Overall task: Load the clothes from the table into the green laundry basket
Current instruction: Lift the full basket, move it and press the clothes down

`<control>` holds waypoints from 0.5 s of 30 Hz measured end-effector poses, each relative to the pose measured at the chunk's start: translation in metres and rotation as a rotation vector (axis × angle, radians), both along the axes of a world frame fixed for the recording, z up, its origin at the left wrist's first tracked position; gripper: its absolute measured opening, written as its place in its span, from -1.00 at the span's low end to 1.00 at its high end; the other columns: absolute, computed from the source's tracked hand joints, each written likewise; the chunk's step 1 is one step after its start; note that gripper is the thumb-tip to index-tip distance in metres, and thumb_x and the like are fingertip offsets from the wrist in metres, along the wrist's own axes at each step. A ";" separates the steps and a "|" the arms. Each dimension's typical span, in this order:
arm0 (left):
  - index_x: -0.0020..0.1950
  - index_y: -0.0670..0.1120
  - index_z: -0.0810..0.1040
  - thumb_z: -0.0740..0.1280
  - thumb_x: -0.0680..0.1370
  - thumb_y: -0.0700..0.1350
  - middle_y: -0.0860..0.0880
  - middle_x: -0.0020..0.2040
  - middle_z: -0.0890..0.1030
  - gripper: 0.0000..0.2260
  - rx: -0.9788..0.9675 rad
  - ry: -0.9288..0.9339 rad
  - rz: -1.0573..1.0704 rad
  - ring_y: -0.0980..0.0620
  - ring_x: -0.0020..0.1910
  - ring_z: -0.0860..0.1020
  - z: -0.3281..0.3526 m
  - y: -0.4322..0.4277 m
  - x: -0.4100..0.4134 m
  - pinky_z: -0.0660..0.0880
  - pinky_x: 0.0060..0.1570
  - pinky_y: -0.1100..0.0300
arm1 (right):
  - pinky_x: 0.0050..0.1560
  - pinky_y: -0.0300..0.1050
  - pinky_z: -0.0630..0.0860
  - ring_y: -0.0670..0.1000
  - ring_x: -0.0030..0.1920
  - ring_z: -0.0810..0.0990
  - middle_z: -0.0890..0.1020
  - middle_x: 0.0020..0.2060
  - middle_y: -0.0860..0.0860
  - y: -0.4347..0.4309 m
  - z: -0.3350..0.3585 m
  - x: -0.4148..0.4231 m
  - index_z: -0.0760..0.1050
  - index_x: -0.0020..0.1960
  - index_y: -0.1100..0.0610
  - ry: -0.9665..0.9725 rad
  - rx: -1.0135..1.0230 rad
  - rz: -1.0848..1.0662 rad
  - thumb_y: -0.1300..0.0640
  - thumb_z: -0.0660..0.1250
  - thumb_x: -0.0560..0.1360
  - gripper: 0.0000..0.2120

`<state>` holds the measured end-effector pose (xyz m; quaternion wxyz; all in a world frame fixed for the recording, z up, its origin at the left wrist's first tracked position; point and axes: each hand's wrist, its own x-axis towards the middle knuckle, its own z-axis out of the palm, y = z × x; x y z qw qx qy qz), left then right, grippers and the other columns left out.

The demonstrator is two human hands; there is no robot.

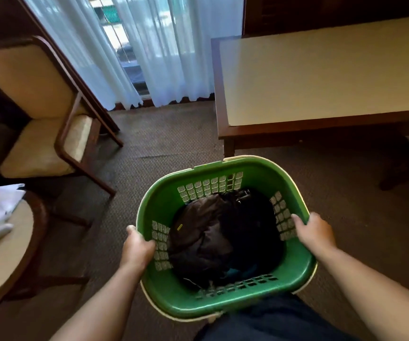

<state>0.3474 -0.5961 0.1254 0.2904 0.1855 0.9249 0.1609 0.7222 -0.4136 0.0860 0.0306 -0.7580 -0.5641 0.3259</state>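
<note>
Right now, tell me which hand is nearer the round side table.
Left. The left hand grips the green laundry basket rim on the round side table's side; the right hand grips the far rim.

Looks like a hotel room or furnished lodging, not a workplace. Cues: dark patterned carpet (174,134) wall to wall, sheer white curtains (169,50) hanging to the floor over a glass door or window, a wood-framed armchair (38,114) with cream cushions, a matching dark-wood surface (321,80) with a cream inlaid top, and a small round side surface (4,262) in the same finish at left. Matched furniture set reads as hospitality fit-out. Green laundry basket (225,303) holding dark clothes fits a living space.
</note>
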 end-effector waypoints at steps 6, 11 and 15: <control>0.15 -0.13 0.28 0.39 0.54 -0.18 -0.17 -0.06 0.54 -0.68 -0.005 0.052 -0.026 -0.25 0.03 0.63 0.010 0.004 -0.056 0.56 0.02 -0.03 | -0.16 -0.03 0.43 0.27 -0.07 0.61 0.59 -0.12 0.25 -0.026 -0.003 -0.046 0.44 -0.02 0.23 0.056 -0.008 -0.036 -0.09 0.30 0.62 -0.65; 0.17 -0.17 0.27 0.38 0.54 -0.21 -0.27 0.04 0.59 -0.67 -0.059 0.072 -0.048 -0.29 0.11 0.62 0.006 0.015 -0.104 0.53 0.07 -0.05 | -0.08 0.04 0.43 0.34 0.06 0.62 0.62 -0.01 0.36 -0.022 -0.020 -0.089 0.46 0.02 0.31 0.092 -0.047 -0.002 -0.03 0.30 0.63 -0.64; 0.21 -0.21 0.28 0.41 0.54 -0.20 -0.34 0.11 0.62 -0.63 -0.105 0.082 -0.038 -0.33 0.12 0.62 -0.006 0.029 -0.150 0.54 0.11 -0.08 | -0.08 0.04 0.45 0.35 0.05 0.62 0.63 0.01 0.39 0.000 -0.034 -0.139 0.43 -0.02 0.27 0.100 -0.067 0.025 -0.02 0.29 0.63 -0.68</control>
